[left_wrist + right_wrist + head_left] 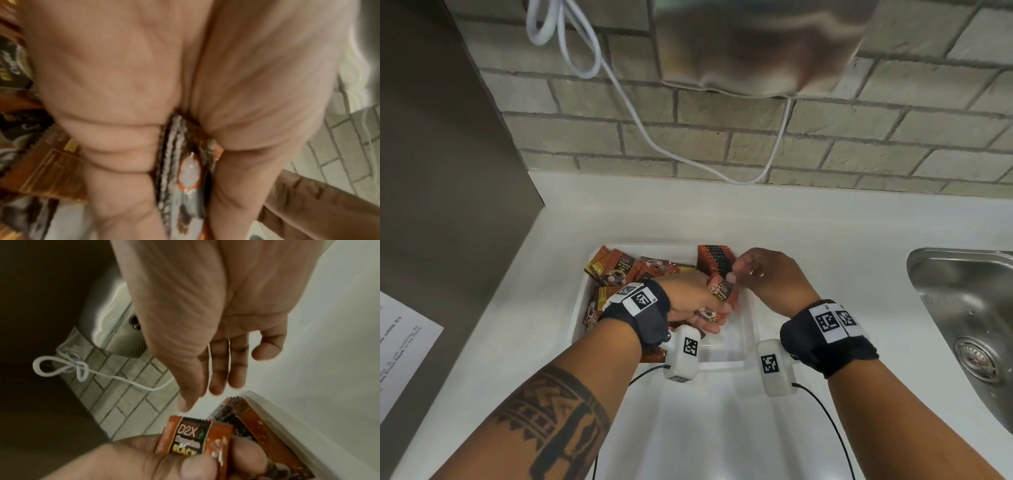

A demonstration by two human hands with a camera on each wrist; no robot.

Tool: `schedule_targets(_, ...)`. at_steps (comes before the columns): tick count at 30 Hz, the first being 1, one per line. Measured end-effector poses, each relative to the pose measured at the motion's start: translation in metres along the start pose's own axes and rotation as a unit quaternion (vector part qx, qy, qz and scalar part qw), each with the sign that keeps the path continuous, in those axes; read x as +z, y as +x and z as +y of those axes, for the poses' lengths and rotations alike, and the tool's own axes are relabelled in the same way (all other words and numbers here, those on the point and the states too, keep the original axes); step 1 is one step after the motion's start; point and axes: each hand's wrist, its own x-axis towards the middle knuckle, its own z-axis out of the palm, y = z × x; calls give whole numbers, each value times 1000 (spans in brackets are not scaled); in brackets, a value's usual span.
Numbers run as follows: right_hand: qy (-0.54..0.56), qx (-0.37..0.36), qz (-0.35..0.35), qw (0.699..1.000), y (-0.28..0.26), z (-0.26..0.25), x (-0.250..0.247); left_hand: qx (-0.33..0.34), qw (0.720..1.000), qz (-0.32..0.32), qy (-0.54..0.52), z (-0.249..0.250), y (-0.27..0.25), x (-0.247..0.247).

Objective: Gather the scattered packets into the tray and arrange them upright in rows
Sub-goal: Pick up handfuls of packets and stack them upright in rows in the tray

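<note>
Over the white plastic tray (582, 301) on the white worktop (808, 240), our left hand (688, 301) grips a small stack of orange-brown foil packets (724, 291). Our right hand (767, 274) hovers just beside them, fingers (218, 369) loose and holding nothing. An upright row of packets (714, 262) stands at the tray's far right; others lie jumbled on its left.

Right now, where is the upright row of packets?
Head view: the upright row stands in the tray's far right corner, just beyond the right hand.
</note>
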Motion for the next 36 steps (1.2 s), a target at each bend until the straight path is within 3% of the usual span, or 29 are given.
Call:
schedule_targets(3, 61, 7, -62, 996, -5, -5, -4, 55, 996, -3, -65, 4, -6, 0)
schedule_targets(10, 140, 4, -21, 990, -3, -5, -11, 122, 989, 1, -87, 1, -8, 3)
schedule_targets(13, 147, 1, -22, 989, -6, -14, -11, 138, 989, 31, -53, 1, -8, 4)
schedule_targets(19, 122, 0, -28, 992, -9, -23, -9, 148, 986, 80, 14, 0, -9, 6)
schedule_targets(28, 53, 9, 0, 999, -9, -27, -12, 160, 984, 74, -18, -1, -12, 10)
schedule_targets(36, 40, -19, 41, 998, -13, -34, -15, 169, 979, 116, -20, -3, -9, 8)
